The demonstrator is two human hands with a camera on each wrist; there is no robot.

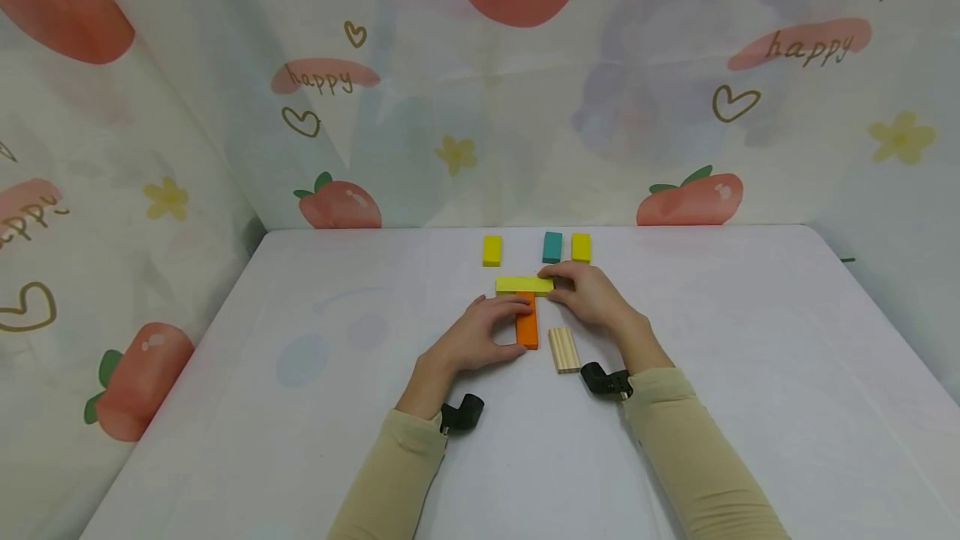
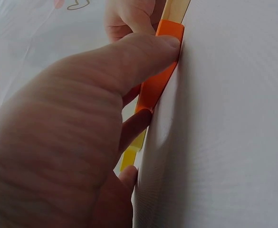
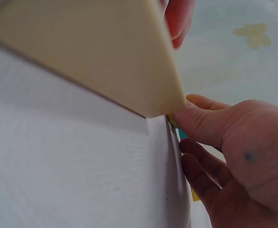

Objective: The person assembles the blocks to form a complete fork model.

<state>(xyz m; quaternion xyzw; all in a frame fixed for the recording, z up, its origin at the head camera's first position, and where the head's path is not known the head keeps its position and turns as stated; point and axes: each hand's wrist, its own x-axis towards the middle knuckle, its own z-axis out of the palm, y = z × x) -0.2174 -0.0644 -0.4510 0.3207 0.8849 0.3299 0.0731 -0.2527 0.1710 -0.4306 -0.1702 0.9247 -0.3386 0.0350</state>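
Note:
An orange block [image 1: 528,330] lies lengthwise on the table, its far end meeting the middle of a yellow block [image 1: 517,283] laid crosswise, so the two form a T. My left hand [image 1: 474,335] pinches the orange block, thumb by its near end and fingers over its far part; the left wrist view shows the thumb against the orange face. At the yellow block's right end, my right hand [image 1: 592,292] holds it between thumb and fingers. In the right wrist view a wooden block [image 3: 96,52] hides most of what the right hand [image 3: 253,152] grips.
Behind the T stand a yellow block [image 1: 491,251], a teal block [image 1: 552,247] and another yellow block [image 1: 581,247]. Plain wooden blocks [image 1: 564,350] lie side by side just right of the orange one. A printed cloth [image 1: 525,123] hangs behind the white table [image 1: 225,407].

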